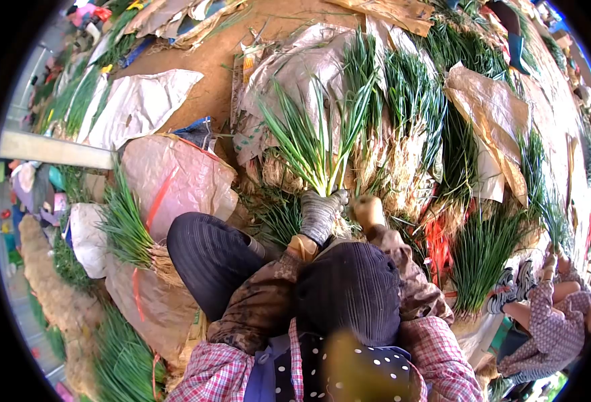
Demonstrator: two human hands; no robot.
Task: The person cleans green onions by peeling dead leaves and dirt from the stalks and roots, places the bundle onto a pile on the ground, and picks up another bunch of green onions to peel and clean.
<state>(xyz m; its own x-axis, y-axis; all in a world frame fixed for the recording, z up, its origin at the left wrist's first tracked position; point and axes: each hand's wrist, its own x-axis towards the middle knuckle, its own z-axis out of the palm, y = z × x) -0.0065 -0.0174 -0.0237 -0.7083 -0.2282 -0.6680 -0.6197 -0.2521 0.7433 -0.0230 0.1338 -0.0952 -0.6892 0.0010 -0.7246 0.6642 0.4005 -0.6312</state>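
Grips a fanned bunch of long green leaves with pale stems in the left hand, closed firmly inside a grey knitted glove, with the leaf tips toward the far side, just beyond a dark striped trouser knee. Curls the right hand, below a brown mottled sleeve, just to the right of the left one; cannot tell if holding anything there. Shows beyond, to the right, a row of dark green leafy bundles with straw-coloured roots. Has on the left a crumpled pinkish sheet, next to another green bundle, and farther left a wrinkled white sheet. Includes near right bright red plastic strips, a spread dark green bundle and, past it, another person in a patterned shirt.
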